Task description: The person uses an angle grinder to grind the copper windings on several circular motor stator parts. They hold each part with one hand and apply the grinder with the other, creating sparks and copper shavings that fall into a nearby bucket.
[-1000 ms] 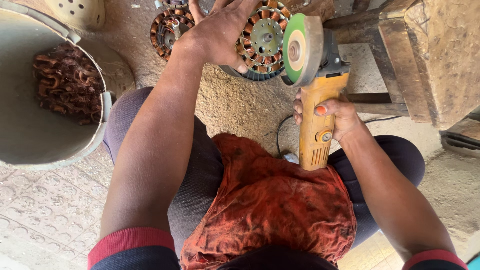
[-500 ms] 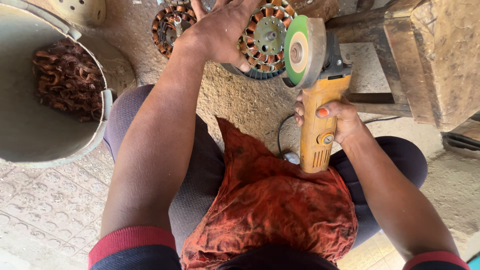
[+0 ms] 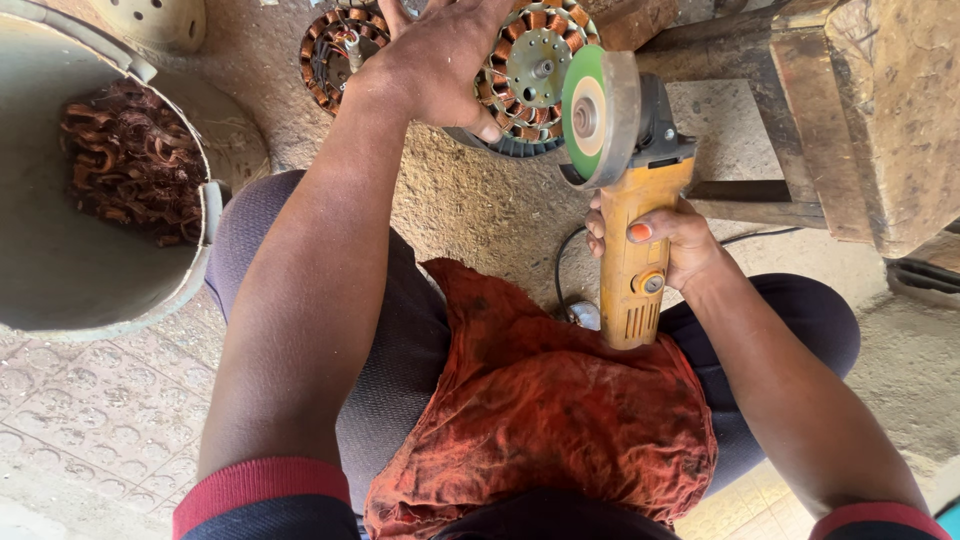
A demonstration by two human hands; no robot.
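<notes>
My right hand [image 3: 668, 238] grips the yellow body of an angle grinder [image 3: 634, 262]. Its green cutting disc [image 3: 587, 115] points up, right beside a round motor stator with copper windings [image 3: 532, 72]. My left hand [image 3: 445, 55] lies on that stator, fingers curled over its left rim, holding it on the ground. A second copper-wound stator [image 3: 338, 50] rests just left of the hand. An orange-red cloth [image 3: 545, 400] covers my lap.
A large grey tub [image 3: 90, 290] at the left holds a pile of copper wire scraps [image 3: 130, 160]. A heavy wooden block and frame [image 3: 860, 110] stand at the right. The grinder's black cable [image 3: 562, 275] loops over the sandy ground between my knees.
The view has shifted slightly. The grinder disc and the stator have stayed close together. Both hands keep the same hold.
</notes>
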